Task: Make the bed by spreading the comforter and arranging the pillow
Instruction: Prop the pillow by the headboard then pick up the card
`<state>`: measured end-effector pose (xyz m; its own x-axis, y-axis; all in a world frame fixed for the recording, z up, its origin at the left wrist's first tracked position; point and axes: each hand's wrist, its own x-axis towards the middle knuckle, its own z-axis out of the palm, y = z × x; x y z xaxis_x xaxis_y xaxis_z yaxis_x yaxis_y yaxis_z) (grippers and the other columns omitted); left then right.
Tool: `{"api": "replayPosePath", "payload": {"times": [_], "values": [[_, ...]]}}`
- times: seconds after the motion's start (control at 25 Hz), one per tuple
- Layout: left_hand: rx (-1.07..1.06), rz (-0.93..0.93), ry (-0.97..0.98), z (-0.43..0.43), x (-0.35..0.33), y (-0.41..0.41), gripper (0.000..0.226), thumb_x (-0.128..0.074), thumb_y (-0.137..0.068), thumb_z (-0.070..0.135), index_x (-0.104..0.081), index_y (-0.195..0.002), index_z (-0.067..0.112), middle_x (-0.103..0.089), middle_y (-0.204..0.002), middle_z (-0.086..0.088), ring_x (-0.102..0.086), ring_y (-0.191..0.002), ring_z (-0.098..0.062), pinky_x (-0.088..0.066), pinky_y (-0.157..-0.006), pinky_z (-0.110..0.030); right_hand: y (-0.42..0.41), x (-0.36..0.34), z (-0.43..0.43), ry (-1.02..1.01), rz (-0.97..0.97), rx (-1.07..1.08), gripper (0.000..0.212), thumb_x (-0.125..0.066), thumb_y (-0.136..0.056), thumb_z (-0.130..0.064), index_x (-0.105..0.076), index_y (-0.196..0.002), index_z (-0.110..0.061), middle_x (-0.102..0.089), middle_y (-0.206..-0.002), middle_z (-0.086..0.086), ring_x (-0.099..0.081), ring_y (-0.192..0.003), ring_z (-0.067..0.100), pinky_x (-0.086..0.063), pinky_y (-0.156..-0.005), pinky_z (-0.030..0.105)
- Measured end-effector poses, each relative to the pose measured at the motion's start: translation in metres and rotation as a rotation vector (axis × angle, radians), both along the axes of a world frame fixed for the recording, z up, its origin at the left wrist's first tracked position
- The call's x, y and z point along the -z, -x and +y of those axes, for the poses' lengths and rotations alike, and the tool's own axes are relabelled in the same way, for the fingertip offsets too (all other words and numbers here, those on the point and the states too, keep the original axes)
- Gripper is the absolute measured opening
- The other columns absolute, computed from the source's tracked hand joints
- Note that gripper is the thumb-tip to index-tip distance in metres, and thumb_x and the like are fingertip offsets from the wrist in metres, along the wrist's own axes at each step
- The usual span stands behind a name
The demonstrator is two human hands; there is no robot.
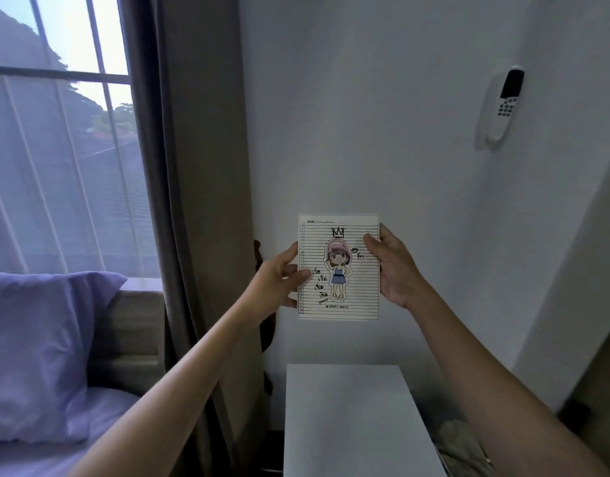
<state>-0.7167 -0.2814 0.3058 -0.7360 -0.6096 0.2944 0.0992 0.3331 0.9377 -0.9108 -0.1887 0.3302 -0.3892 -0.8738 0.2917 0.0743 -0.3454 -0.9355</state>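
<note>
A lined card (338,266) with a cartoon girl drawn on it is held up in front of the white wall. My left hand (279,277) grips its left edge and my right hand (391,266) grips its right edge. A lavender pillow (38,346) stands propped against the headboard (131,335) at the left, on a lavender sheet (100,414). No comforter is in view.
A white bedside table (351,418) stands below the card. A grey curtain (193,166) hangs between the window (55,132) and the wall. A white remote (503,105) sits in a wall holder at upper right. Crumpled fabric (461,445) lies right of the table.
</note>
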Motion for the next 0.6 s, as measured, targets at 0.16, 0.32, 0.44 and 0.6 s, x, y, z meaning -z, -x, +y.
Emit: {"api": "replayPosePath", "payload": {"times": [0.16, 0.32, 0.44, 0.6], "values": [[-0.045, 0.039, -0.04, 0.0, 0.008, 0.006, 0.052, -0.05, -0.095, 0.004, -0.051, -0.118, 0.051, -0.075, -0.097, 0.001, -0.072, -0.09, -0.017, -0.06, -0.07, -0.044, 0.0, 0.005, -0.003, -0.106, 0.152, 0.192, 0.018, -0.051, -0.097, -0.021, -0.062, -0.111, -0.023, -0.071, -0.103, 0.002, -0.069, -0.086, 0.015, -0.058, -0.074, 0.033], [-0.214, -0.06, 0.095, -0.001, 0.047, 0.023, 0.052, -0.055, -0.093, 0.009, -0.051, -0.111, 0.058, -0.075, -0.1, 0.007, -0.07, -0.094, -0.009, -0.057, -0.085, -0.034, 0.009, 0.05, -0.008, -0.332, 0.434, 0.408, 0.025, -0.05, -0.089, -0.026, -0.065, -0.108, -0.029, -0.071, -0.099, -0.005, -0.067, -0.092, 0.018, -0.056, -0.082, 0.04], [-0.296, -0.167, 0.119, 0.017, 0.099, 0.04, 0.05, -0.052, -0.094, 0.006, -0.048, -0.133, 0.036, -0.066, -0.113, 0.014, -0.062, -0.1, -0.001, -0.042, -0.078, 0.001, 0.02, 0.1, -0.003, -0.544, 0.364, 0.247, 0.035, -0.048, -0.087, -0.02, -0.051, -0.12, -0.034, -0.064, -0.104, -0.011, -0.061, -0.095, 0.014, -0.052, -0.079, 0.032], [-0.304, -0.429, 0.074, 0.037, 0.177, 0.059, 0.045, -0.039, -0.096, 0.004, -0.041, -0.14, 0.017, -0.063, -0.113, 0.003, -0.059, -0.094, -0.012, -0.041, -0.065, -0.004, 0.039, 0.189, 0.011, -0.642, 0.377, 0.165, 0.051, -0.053, -0.081, -0.018, -0.047, -0.127, -0.038, -0.062, -0.121, -0.01, -0.057, -0.113, 0.014, -0.045, -0.1, 0.038]]}}
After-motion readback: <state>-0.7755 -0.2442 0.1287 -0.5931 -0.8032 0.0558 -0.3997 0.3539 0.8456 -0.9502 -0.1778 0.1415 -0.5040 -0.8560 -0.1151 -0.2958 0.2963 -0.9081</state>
